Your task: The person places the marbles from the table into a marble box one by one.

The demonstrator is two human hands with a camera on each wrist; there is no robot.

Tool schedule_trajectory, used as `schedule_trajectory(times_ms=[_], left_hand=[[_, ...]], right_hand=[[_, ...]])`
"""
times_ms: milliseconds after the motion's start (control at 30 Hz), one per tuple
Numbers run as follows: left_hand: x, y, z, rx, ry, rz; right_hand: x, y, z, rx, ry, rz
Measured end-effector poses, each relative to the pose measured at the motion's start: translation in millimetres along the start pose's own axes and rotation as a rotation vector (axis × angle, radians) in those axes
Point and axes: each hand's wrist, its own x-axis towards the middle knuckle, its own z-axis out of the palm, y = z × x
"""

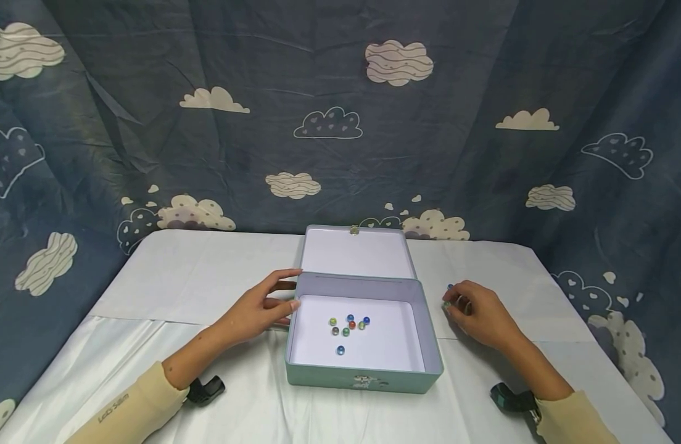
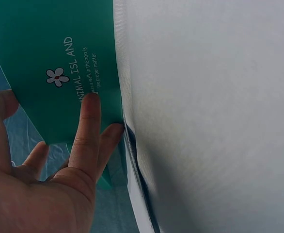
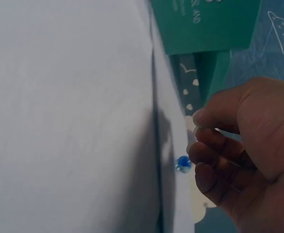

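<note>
A green tin box [image 1: 365, 377] stands with its lid [image 1: 357, 251] swung back. Several glass marbles [image 1: 346, 332] lie on its pale floor. My left hand [image 1: 260, 311] rests against the box's left side, fingers extended and thumb at the rim. In the left wrist view the fingertips touch the printed green wall [image 2: 59, 48]. To the right of the box, my right hand [image 1: 482, 314] is low over the cloth, fingers curled, a greenish marble [image 1: 446, 304] between thumb and fingertip. A blue marble [image 3: 183, 163] lies beside those fingertips, partly hidden in the head view.
White cloth [image 1: 218, 265] covers the table, with creases across it. A dark curtain with cloud prints [image 1: 329, 80] hangs behind the far edge. Each wrist wears a small black camera, such as the left one [image 1: 206, 391].
</note>
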Motion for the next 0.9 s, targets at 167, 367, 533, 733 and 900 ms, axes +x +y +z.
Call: schedule_trajectory(times_ms=[167,367,533,733,900], left_hand=[[1.1,0.4,-0.1,0.002,0.000,0.003],[0.6,-0.1,0.1,0.009,0.004,-0.005],[-0.2,-0.5,0.8,0.013,0.006,-0.010],[-0.7,0.1,1.0,0.014,0.008,-0.007],[-0.5,0.9,1.1,0.011,0.009,-0.010]], right_hand=[[-1.1,-4.8,-5.0,0.025,0.025,-0.062],[-2.9,-14.1,-9.2,0.049,0.066,-0.148],[-4.7,-27.0,-13.5,0.073,0.071,-0.176],[-6.8,-42.1,-17.8,0.072,0.071,-0.195],[-9.2,-51.6,-19.8,0.087,0.062,-0.204]])
